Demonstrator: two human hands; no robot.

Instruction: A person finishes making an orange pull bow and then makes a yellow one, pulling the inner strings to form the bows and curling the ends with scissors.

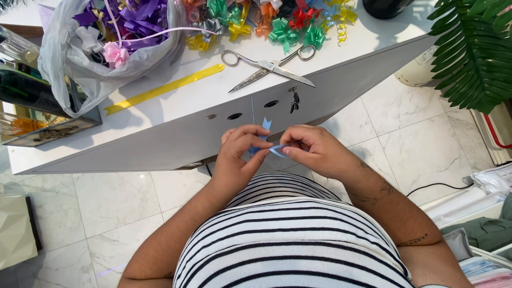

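**Blue ribbon pinched over tiled floor**

White marble floor lies below. Left hand (237, 154) and right hand (312, 149) both pinch a thin blue ribbon (266, 141) between fingertips; it seems light, soft, slippery, best held near its ends. At 12 o'clock, scissors (266, 66) lie on the white table (202, 101).

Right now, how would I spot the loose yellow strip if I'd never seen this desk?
Start at the white desk and find the plastic bag of purple ribbon at its left end. Just below and right of the bag lies the yellow ribbon strip, flat and slanted, left of the scissors. Unlike the curled bows along the back edge, it is one straight, uncurled length.
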